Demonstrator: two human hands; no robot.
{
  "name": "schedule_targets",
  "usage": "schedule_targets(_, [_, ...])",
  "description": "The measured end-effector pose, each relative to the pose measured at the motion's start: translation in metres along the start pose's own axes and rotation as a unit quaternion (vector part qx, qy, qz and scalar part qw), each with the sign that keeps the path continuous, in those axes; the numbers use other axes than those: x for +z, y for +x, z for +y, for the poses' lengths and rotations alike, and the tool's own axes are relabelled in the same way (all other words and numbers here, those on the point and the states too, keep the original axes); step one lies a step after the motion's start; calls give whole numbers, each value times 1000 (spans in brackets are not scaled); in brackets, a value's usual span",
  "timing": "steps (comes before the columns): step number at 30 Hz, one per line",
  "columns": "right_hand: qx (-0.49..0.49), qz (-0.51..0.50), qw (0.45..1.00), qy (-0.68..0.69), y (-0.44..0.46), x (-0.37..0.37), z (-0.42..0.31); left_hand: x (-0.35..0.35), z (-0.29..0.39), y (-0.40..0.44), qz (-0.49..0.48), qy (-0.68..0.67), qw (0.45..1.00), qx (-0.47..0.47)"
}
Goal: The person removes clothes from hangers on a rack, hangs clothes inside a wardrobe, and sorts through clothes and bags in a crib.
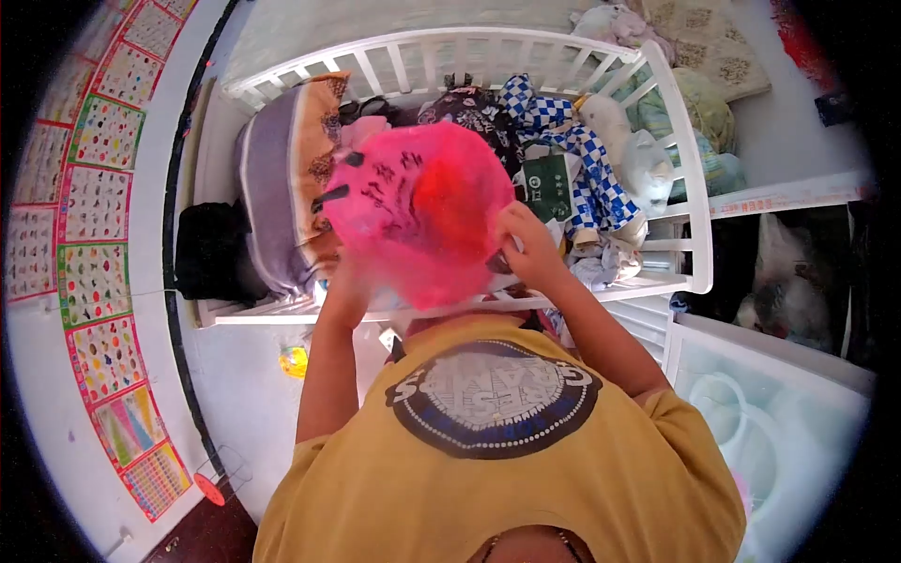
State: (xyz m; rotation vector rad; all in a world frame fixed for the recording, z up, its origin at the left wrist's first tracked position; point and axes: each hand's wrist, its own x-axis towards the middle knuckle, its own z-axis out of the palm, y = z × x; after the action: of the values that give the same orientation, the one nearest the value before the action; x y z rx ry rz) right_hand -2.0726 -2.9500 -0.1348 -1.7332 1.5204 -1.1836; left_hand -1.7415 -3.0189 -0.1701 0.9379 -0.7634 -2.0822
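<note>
A bright pink plastic bag [385,202] with dark printing hangs over the near side of the white crib, and something red-orange shows through it. My right hand [527,246] pinches the bag's right edge with closed fingers. At the bag's lower left is my left hand [349,286], blurred and partly behind the pink plastic, its fingers hidden. Beyond the bag lie a dark flowered cloth [477,117], a blue-and-white checked cloth [593,164] and a dark green package [547,188].
The white crib rail [694,188] curves round the heap. A striped pillow [282,178] lies at its left end, beside a black item [211,251]. Picture charts [99,272] line the left wall. A whitish translucent container [770,413] stands at the lower right.
</note>
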Motion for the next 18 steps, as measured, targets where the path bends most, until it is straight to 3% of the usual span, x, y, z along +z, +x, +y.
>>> schedule_targets(1, [3,22,998,64,-2,-6,-2,3,6,-3,-74,-156,984,-38])
schedule_targets(4, [70,93,930,349,-4,-17,-19,2,3,11,-92,-250,964,16])
schedule_targets(6, [85,148,839,516,0,-25,-29,-28,-34,45,-139,-19,989,48])
schedule_targets(8, [72,115,846,516,0,-35,-37,-50,-80,78,-198,168,961,93])
schedule_targets(10, [56,76,843,530,-5,-42,-30,-42,-108,99,-254,256,930,78])
schedule_targets(13, [72,94,807,578,-12,-50,-43,23,-109,109,-214,60,972,-73])
schedule_targets(15, [72,100,768,629,-16,-54,-53,58,-99,111,-188,36,979,-68])
schedule_targets(18, [143,85,903,396,-40,-62,-40,90,-77,110,-160,73,984,-11])
